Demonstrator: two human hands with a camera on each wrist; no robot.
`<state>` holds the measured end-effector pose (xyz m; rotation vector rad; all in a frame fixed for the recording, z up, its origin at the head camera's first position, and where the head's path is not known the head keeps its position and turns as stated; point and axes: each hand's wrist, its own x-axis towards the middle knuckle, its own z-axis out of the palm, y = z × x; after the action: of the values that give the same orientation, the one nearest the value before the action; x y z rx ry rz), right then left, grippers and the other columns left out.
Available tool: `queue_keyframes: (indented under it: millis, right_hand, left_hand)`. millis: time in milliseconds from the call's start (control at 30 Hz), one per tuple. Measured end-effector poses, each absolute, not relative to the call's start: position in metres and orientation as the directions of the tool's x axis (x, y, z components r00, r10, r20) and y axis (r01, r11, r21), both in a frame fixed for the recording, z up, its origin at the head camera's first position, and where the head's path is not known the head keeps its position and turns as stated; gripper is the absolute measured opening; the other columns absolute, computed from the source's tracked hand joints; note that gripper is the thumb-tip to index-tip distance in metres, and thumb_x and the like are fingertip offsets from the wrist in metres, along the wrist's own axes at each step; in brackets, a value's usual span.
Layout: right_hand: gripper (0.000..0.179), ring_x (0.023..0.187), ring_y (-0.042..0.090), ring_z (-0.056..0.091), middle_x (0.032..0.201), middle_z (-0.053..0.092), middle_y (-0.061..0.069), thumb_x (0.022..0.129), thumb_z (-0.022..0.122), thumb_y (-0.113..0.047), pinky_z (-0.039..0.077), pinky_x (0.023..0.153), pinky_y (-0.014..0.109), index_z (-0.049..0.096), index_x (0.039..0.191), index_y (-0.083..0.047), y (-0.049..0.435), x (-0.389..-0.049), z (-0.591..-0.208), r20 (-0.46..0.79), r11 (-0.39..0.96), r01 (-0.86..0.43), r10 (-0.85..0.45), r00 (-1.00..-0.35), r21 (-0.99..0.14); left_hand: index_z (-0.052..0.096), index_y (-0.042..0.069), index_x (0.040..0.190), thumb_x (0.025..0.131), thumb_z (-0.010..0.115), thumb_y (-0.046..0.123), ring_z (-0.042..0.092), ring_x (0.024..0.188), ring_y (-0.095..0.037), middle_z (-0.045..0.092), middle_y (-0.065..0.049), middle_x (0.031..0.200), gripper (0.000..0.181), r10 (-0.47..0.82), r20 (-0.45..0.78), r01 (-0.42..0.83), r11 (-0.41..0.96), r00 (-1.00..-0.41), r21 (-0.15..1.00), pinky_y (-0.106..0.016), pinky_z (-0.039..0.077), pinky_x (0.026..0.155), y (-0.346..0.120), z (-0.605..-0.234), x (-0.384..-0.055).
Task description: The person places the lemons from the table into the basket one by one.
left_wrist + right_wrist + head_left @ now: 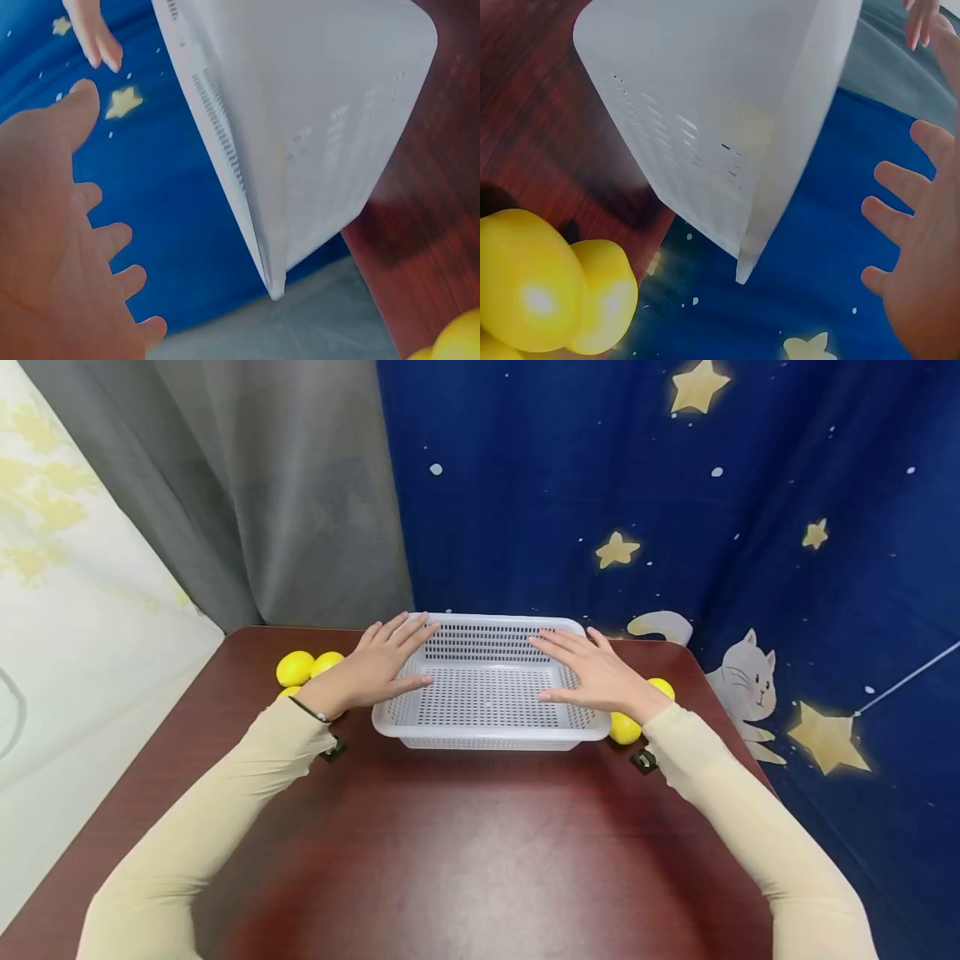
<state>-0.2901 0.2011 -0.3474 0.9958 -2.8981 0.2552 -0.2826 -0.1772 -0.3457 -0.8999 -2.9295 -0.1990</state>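
Observation:
A white plastic basket with slotted walls and floor stands near the far edge of the table, with nothing inside. My left hand hovers over its left end, fingers spread and thumb pointing inward. Over the right end is my right hand, its fingers likewise extended. Both wrist views show a gap between the basket's side and the palm, for the left hand and the right hand alike. Several yellow lemons lie left of the basket, partly hidden by the left wrist.
More lemons sit right of the basket, beside the right wrist. The dark red wooden table stretches toward me. Behind it hang a grey curtain and a blue curtain with stars and a cat.

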Motion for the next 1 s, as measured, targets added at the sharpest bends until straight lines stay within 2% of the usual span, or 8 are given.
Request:
queue_keyframes:
  millis: [167, 467, 667, 800, 1000]
  right_hand:
    - [0.089, 0.152, 0.025, 0.027, 0.163, 0.031, -0.003, 0.081, 0.067, -0.067, 0.007, 0.123, 0.061, 0.028, 0.155, -0.036, 0.212, -0.283, -0.349, 0.17, 0.75, -0.64, -0.618, -0.768, -0.168]
    - [0.09, 0.147, 0.024, 0.037, 0.158, 0.042, -0.001, 0.075, 0.079, -0.057, 0.014, 0.122, 0.059, 0.04, 0.152, -0.03, 0.229, -0.266, -0.357, 0.242, 0.72, -0.655, -0.609, -0.755, -0.229]
    - [0.089, 0.144, 0.023, 0.041, 0.155, 0.046, -0.003, 0.074, 0.082, -0.053, 0.017, 0.121, 0.059, 0.042, 0.15, -0.032, 0.238, -0.254, -0.361, 0.254, 0.722, -0.645, -0.594, -0.763, -0.25]
    - [0.087, 0.142, 0.023, 0.044, 0.153, 0.049, -0.003, 0.073, 0.081, -0.055, 0.019, 0.12, 0.058, 0.044, 0.149, -0.033, 0.244, -0.247, -0.365, 0.249, 0.73, -0.63, -0.58, -0.776, -0.264]
    - [0.084, 0.138, 0.022, 0.049, 0.147, 0.056, -0.001, 0.071, 0.083, -0.055, 0.026, 0.118, 0.055, 0.051, 0.145, -0.028, 0.251, -0.24, -0.376, 0.292, 0.719, -0.651, -0.586, -0.756, -0.244]
  left_hand:
    - [0.007, 0.024, 0.161, 0.097, 0.055, 0.052, 0.007, 0.156, -0.034, 0.008, -0.004, 0.169, 0.084, 0.52, 0.146, 0.537, 0.834, -0.842, 0.129, -0.063, 0.009, 0.122, -0.197, -0.344, -0.281]
    - [0.017, 0.018, 0.16, 0.097, 0.06, 0.042, 0.018, 0.153, -0.038, 0.02, -0.009, 0.167, 0.08, 0.486, 0.231, 0.527, 0.833, -0.843, 0.169, -0.063, 0.016, 0.12, -0.223, -0.342, -0.276]
    - [0.019, 0.016, 0.159, 0.096, 0.061, 0.038, 0.022, 0.151, -0.04, 0.025, -0.015, 0.164, 0.079, 0.451, 0.247, 0.501, 0.841, -0.857, 0.203, -0.064, 0.017, 0.118, -0.237, -0.342, -0.274]
    - [0.019, 0.017, 0.159, 0.096, 0.062, 0.037, 0.023, 0.15, -0.041, 0.027, -0.016, 0.163, 0.079, 0.421, 0.241, 0.472, 0.855, -0.874, 0.216, -0.065, 0.017, 0.118, -0.246, -0.344, -0.275]
    - [0.026, 0.013, 0.157, 0.096, 0.063, 0.032, 0.033, 0.144, -0.041, 0.035, -0.017, 0.159, 0.074, 0.418, 0.296, 0.489, 0.84, -0.859, 0.235, -0.063, 0.025, 0.116, -0.256, -0.354, -0.276]
